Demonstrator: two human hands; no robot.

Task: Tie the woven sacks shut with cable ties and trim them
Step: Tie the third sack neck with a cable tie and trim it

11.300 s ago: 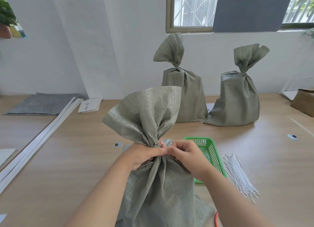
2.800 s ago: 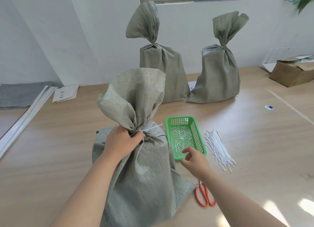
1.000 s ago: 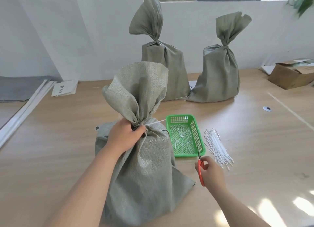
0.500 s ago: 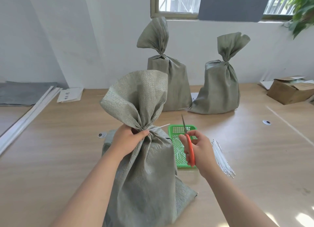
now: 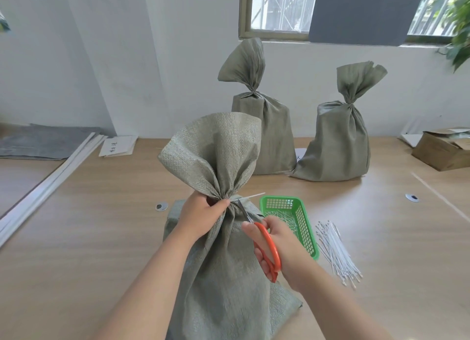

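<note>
A grey-green woven sack (image 5: 223, 263) stands upright in front of me, its neck gathered and bound by a white cable tie (image 5: 250, 196) whose tail sticks out to the right. My left hand (image 5: 202, 216) grips the sack's neck from the left. My right hand (image 5: 277, 245) holds orange-handled scissors (image 5: 267, 248), with the blades pointing up at the tie's tail, right beside the neck. Two more tied sacks stand at the back, one (image 5: 262, 126) in the middle and one (image 5: 340, 141) to its right.
A green basket (image 5: 302, 212) with cut tie ends lies right of the sack. A bundle of white cable ties (image 5: 335, 250) lies beside it. A cardboard box (image 5: 442, 151) sits far right; white strips (image 5: 45, 187) and grey sheets (image 5: 43, 143) lie at left.
My right hand picked up the scissors from the table and brought them up to the tie's tail at the sack's neck. My left hand kept its grip on the neck.
</note>
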